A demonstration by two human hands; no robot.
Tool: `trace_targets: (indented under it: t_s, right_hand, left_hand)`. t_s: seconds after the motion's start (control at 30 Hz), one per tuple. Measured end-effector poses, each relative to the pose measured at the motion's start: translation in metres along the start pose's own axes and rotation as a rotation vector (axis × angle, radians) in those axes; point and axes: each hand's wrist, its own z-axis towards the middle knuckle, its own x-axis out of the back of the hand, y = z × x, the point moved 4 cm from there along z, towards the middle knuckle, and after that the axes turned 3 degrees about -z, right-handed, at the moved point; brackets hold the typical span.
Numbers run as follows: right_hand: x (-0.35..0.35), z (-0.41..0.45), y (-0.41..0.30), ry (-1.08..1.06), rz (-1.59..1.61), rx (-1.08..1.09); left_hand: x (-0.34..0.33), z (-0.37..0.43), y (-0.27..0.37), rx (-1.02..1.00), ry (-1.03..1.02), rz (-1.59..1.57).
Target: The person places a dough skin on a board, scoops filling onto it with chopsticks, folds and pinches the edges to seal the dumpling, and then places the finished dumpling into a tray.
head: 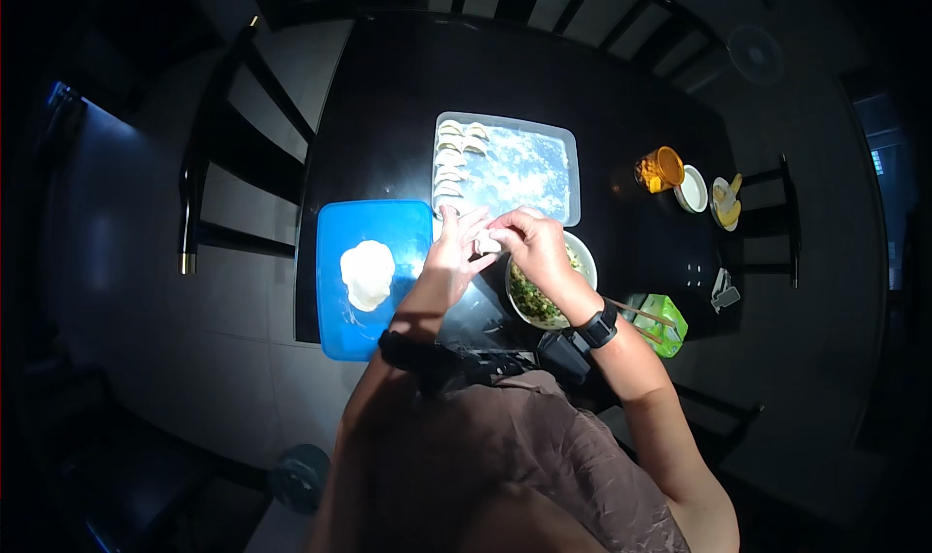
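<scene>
A small white dumpling [486, 243] is between my two hands, its far side partly hidden by fingers. My left hand [457, 253] supports it palm up with the fingers spread, and my right hand [537, 246] pinches its edge. Just beyond them lies a floured translucent plastic tray [573, 181] with several folded dumplings [450, 158] along its left side. Below my right hand sits a white bowl [591, 260] of chopped green filling [535, 298]. White dough wrappers [368, 275], overlapping in a pile, rest on a blue plastic lid [338, 225] to the left.
On the dark table [393, 65], wooden chopsticks [644, 313] reach over a green package [666, 320]. Farther right are an orange jar [661, 168], a white dish [693, 189], a plate with bananas [727, 207] and a small grey object [724, 294]. Dark chairs [255, 145] surround the table.
</scene>
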Motion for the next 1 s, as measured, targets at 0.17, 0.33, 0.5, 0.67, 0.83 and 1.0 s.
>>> trace_targets:
  t_s: [0.17, 0.33, 0.5, 0.67, 0.83, 1.0]
  right_hand:
    - [-0.01, 0.062, 0.031, 0.13, -0.084, -0.009]
    - [-0.046, 0.107, 0.086, 0.141, -0.223, -0.069]
    - [-0.079, 0.115, 0.126, 0.111, -0.331, -0.007]
    - [-0.085, 0.118, 0.135, 0.084, -0.43, -0.028]
    - [-0.083, 0.12, 0.14, 0.064, -0.473, -0.071]
    - [-0.087, 0.119, 0.139, 0.102, -0.428, -0.012]
  left_hand:
    - [0.041, -0.033, 0.036, -0.212, 0.233, 0.391]
    - [0.129, -0.046, 0.028, -0.147, 0.494, 0.441]
    - [0.162, -0.064, 0.018, -0.234, 0.554, 0.295]
    - [0.167, -0.066, 0.025, -0.223, 0.627, 0.376]
    - [0.17, -0.064, 0.023, -0.184, 0.612, 0.363]
    - [0.189, -0.058, 0.02, -0.208, 0.649, 0.547]
